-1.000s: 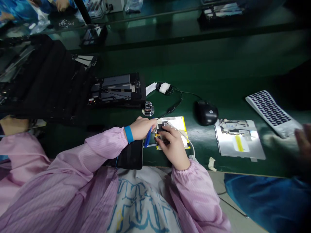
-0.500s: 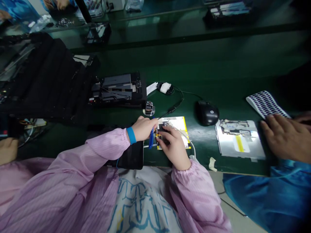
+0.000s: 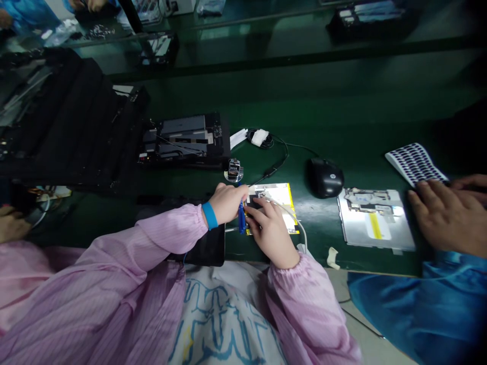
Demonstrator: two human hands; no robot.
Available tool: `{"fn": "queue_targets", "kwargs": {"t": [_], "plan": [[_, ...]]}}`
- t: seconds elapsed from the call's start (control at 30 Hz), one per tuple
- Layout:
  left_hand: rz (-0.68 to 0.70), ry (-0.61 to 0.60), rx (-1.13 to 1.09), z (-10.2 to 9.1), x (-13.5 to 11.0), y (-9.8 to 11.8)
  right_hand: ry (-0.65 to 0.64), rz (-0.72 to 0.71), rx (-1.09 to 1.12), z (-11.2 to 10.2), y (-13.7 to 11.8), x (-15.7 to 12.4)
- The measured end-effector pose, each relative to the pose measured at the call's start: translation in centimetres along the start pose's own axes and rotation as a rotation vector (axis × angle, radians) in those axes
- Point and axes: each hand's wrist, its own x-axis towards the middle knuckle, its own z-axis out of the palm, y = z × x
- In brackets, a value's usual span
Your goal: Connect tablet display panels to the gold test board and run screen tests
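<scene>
My left hand (image 3: 227, 204), with a blue band at the wrist, is closed around a slim blue tool (image 3: 242, 219) whose exact kind I cannot make out. The tool's lower part sticks out below my fingers, at the left edge of a silver display panel (image 3: 283, 191) with yellow borders. My right hand (image 3: 274, 232) bends its fingers onto the dark circuit board (image 3: 254, 200) on that panel, thumb and index near the tool. A white cable (image 3: 303, 233) runs from the board past my right hand. My fingers hide the contact spot.
A black tablet (image 3: 208, 246) lies under my left forearm. Ahead are an opened device (image 3: 186, 137), a small counter (image 3: 233, 170) and a coiled cable (image 3: 261, 138). To the right are a mouse (image 3: 325, 176), another silver panel (image 3: 393, 223), a sticker sheet (image 3: 414, 162) and a co-worker's hand (image 3: 452, 215).
My left hand and the blue tool have shifted slightly right. My right fingers have moved a little, covering more of the board's edge. The panel stays in place.
</scene>
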Motion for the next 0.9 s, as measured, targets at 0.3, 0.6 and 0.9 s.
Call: {"fn": "queue_targets", "kwargs": {"t": [0.3,0.6,0.9], "plan": [[0.057,0.204,-0.089,-1.5,-1.5,1.3,0.06,0.072,0.107,-1.6,-0.2,-0.6],[0.109,-0.095,-0.664,-1.0,-3.0,2.4,0.163,0.426,0.719,-2.4,-0.8,-0.2],[0.076,0.011,-0.201,-0.6,-2.1,1.0,0.192,0.104,0.133,-0.4,0.2,-1.7]]}}
